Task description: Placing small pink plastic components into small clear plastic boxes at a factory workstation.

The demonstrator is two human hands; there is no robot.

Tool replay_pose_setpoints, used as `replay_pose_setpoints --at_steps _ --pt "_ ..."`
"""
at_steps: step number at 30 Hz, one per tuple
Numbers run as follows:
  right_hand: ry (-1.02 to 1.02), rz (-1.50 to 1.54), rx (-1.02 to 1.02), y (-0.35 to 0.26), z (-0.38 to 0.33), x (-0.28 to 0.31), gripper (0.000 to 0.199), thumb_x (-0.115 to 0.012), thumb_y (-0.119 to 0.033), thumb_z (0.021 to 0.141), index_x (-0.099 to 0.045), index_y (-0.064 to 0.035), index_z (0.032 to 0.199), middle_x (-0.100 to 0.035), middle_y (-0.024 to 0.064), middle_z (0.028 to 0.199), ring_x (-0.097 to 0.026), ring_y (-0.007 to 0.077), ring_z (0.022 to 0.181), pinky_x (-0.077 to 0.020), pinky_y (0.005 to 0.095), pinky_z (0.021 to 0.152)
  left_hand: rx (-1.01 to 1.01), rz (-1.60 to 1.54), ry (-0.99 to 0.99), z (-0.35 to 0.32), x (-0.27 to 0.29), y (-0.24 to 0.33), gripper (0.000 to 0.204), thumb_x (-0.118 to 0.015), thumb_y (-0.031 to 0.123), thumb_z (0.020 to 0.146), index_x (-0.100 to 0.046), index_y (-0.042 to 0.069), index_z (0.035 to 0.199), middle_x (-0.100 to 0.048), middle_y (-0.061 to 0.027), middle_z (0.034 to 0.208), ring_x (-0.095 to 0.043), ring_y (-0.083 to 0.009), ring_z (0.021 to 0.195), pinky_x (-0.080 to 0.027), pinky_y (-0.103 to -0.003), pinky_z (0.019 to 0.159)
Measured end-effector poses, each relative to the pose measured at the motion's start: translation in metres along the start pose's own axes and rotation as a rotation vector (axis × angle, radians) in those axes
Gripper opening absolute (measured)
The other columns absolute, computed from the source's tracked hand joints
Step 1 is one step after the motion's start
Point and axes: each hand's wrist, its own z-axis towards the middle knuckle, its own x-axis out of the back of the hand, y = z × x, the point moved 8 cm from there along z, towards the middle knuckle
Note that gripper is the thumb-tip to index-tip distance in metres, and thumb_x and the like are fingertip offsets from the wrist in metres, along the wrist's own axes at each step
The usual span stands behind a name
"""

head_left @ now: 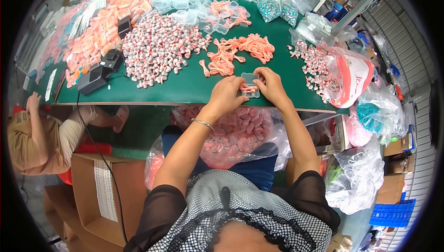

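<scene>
Head view: left hand [226,94] and right hand [269,84] pinching clear case [250,84] (apparently open); cord [248,87] could snag under lid.

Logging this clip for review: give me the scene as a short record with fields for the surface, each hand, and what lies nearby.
surface: green table
left hand: grips the small clear plastic case from the left
right hand: fingers on the case's right side
in case: a coral cord piece
behind hands: pile of coral cords
left of that: heap of small red-and-white pieces
below table edge: clear bag of filled cases
</scene>
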Motion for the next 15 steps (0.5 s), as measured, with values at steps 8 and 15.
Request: replay_pose_setpoints --at_steps 8,15 --pt "0.255 -0.076 0.285 -0.042 -0.042 0.014 0.015 -0.071 -0.006 0.081 -0.064 -0.0013 0.092 -0.065 0.0119 0.087 -0.064 0.0285 0.079 -0.0518 0.0382 0.071 0.116 -0.075 0.023 -0.001 0.005 -0.002 0.050 -0.083 0.015 0.069 -0.055 0.003 0.109 -0.066 -0.0157 0.094 -0.063 -0.0354 0.092 -0.049 -0.045 0.078" --pt "0.366 -0.076 0.264 -0.042 -0.061 0.008 0.018 -0.073 -0.006 0.079 -0.065 -0.0025 0.094 -0.066 0.0121 0.092 -0.064 0.0310 0.085 -0.0518 0.0393 0.075 0.074 0.018 0.074 -0.008 0.006 -0.003 0.031 -0.077 0.020 0.076 -0.066 0.003 0.099 -0.066 -0.0129 0.093 -0.065 -0.0310 0.089 -0.051 -0.041 0.075"
